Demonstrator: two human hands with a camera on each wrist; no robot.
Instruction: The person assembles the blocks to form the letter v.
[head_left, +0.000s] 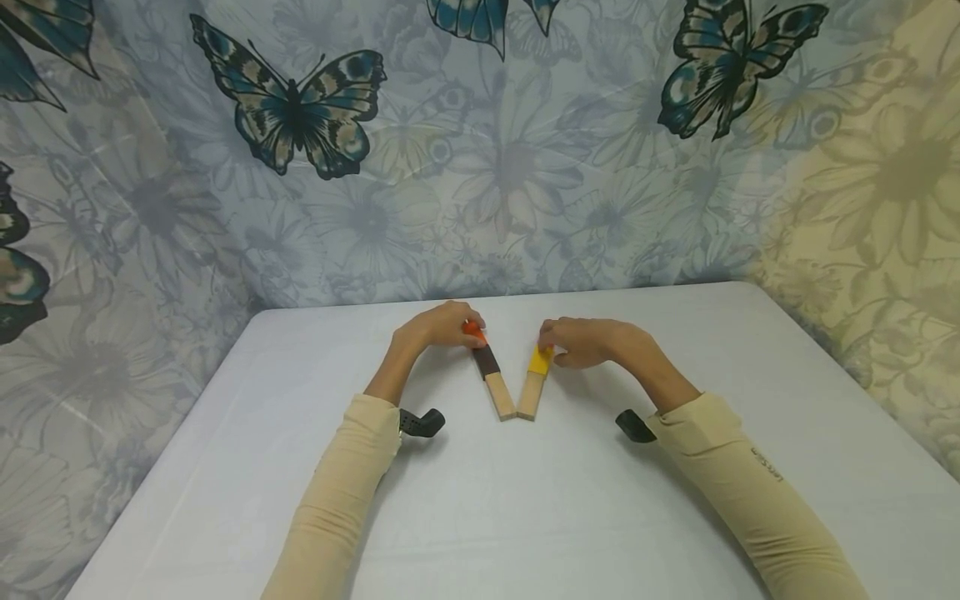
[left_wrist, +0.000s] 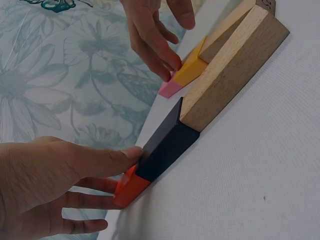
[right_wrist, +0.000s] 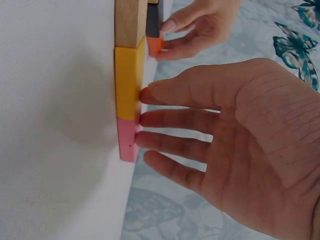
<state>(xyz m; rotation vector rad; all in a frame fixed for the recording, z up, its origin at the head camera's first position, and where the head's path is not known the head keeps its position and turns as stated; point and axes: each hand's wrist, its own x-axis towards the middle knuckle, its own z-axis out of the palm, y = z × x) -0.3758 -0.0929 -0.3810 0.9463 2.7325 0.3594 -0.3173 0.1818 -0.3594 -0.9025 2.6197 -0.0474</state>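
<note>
Two rows of small blocks lie in a V on the white table. In the left row, a plain wooden block [head_left: 501, 396] meets a dark block [left_wrist: 167, 140], then an orange block [left_wrist: 132, 187]. My left hand [head_left: 446, 323] touches this row's far end, thumb near the dark-orange joint and extended fingers at the orange block. The right row has another plain wooden block [head_left: 531, 396], a yellow block [right_wrist: 128, 82] and a pink block [right_wrist: 128, 140]. My right hand [right_wrist: 240, 135] rests nearly straight fingertips against the yellow and pink blocks. The pink block is hidden in the head view.
The white table [head_left: 480, 517] ends at a back edge just beyond both hands. Behind it hangs a patterned cloth [head_left: 517, 208] with butterflies and flowers. Black wrist-worn devices stick out at the left cuff [head_left: 375, 408] and right cuff [head_left: 693, 421].
</note>
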